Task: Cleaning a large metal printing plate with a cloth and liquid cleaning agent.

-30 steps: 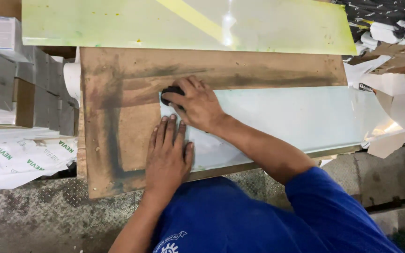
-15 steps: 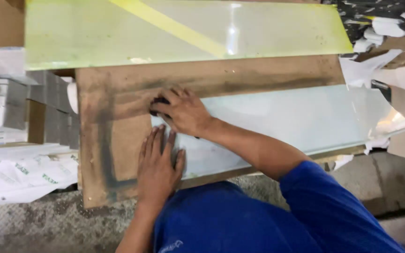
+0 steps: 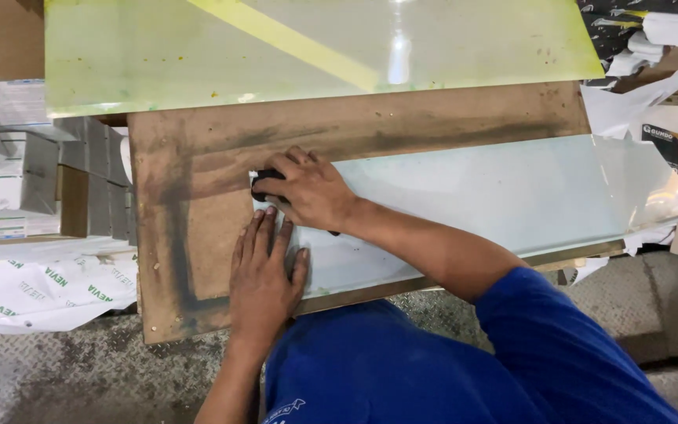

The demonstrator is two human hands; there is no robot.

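A long pale glass pane (image 3: 496,196) lies flat on a brown stained board (image 3: 198,235). My right hand (image 3: 308,190) is closed around a small black tool (image 3: 262,185) at the pane's left end. Only a bit of that tool shows past my fingers. My left hand (image 3: 262,276) lies flat with fingers spread, pressing on the pane's near left corner and the board beside it. My blue sleeve (image 3: 559,345) crosses the lower right.
A yellow-green sheet (image 3: 198,55) with a diagonal yellow stripe lies behind the board. Grey and white boxes (image 3: 33,165) stand at the left, printed white wrapping (image 3: 41,290) below them. Torn paper and cardboard (image 3: 653,118) pile at the right. Metal tread plate (image 3: 64,377) lies underneath.
My right hand with the black tool has shifted slightly left along the pane's end. My left hand stays pressed flat. The view has shifted a little.
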